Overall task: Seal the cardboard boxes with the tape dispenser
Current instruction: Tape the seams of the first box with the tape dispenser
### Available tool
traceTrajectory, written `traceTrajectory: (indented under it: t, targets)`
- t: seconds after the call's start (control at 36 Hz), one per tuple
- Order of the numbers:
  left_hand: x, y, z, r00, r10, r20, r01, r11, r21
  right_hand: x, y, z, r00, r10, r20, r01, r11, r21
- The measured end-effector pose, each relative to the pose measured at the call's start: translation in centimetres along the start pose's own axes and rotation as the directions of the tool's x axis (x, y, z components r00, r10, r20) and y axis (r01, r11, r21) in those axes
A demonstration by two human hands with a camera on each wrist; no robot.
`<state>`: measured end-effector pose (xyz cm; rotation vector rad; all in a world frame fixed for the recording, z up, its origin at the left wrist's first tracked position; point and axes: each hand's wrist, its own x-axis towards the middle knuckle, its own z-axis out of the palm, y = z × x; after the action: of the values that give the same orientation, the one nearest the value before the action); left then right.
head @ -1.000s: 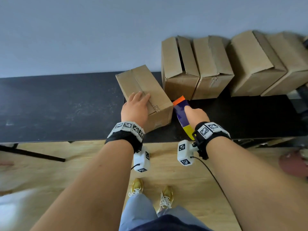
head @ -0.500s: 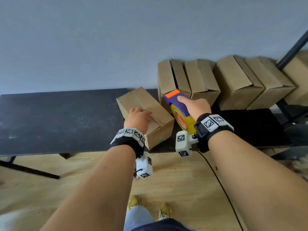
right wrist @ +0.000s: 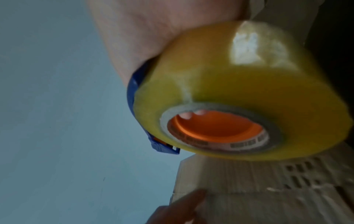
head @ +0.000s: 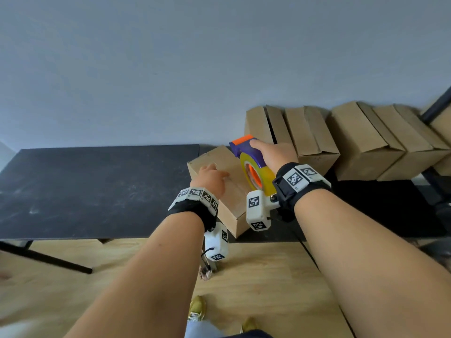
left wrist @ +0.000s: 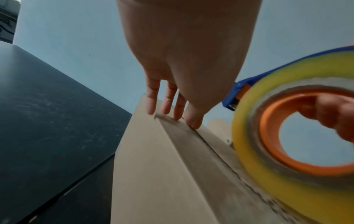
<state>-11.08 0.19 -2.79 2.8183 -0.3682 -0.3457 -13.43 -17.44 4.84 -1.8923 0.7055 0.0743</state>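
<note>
A closed cardboard box (head: 224,201) lies slantwise near the front edge of the black table (head: 97,189). My left hand (head: 211,178) rests flat on its top, straight fingers (left wrist: 168,103) pressing beside the centre seam (left wrist: 210,145). My right hand (head: 271,153) grips the tape dispenser (head: 251,164), a blue and orange frame with a yellowish tape roll (right wrist: 239,91) on an orange core. The dispenser hovers over the box's right half, its orange nose toward the far end. Right fingertips (right wrist: 191,114) show inside the core.
Several more cardboard boxes (head: 312,137) stand in a row against the grey wall at the back right. A dark metal post (head: 436,103) rises at the far right. The table's left part (head: 73,181) is bare, and wooden floor (head: 268,276) lies below.
My right hand lifted the dispenser from the table beside the box and carried it up over the box top. The left hand stayed on the box. The head view tilted upward.
</note>
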Motion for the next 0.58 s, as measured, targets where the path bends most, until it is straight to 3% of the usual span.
traceTrajectory:
  t: [0.25,0.36,0.44,0.58]
  targets:
    - [4.0,-3.4,-2.4,0.996,0.003,0.087,-0.001,1.000,-0.023,1.2,-2.7,1.3,0.999,0.012,0.050,-0.003,0.986,-0.168]
    - [5.3,-3.9,-3.9,0.992,-0.064,0.113,0.079,0.988,-0.131,1.3,-3.7,2.3,0.995,0.027,0.093,-0.014,0.990,-0.138]
    - [6.3,-5.1,-4.4,0.982,-0.147,0.122,0.178,0.933,-0.313,1.0,-4.4,3.6,0.990,0.042,0.136,-0.028,0.994,-0.108]
    - [6.6,-5.9,-6.0,0.957,-0.205,0.206,0.288,0.756,-0.588,1.5,-4.6,5.6,0.980,0.065,0.187,-0.048,0.995,-0.090]
